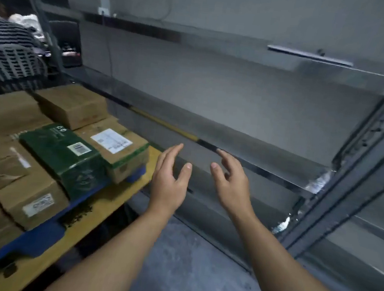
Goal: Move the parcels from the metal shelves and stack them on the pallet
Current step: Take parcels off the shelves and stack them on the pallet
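Note:
Several brown cardboard parcels and a green parcel are stacked on a blue pallet at the left. One brown parcel with a white label sits at the stack's right edge. The metal shelves run across the middle and right, and no parcel shows on them. My left hand and my right hand are raised side by side in front of the lower shelf edge, fingers loosely spread, holding nothing.
A yellow wooden base lies under the blue pallet. A grey shelf upright stands at the right. A person in a striped top sits in a chair at the far left. Grey concrete floor lies below my arms.

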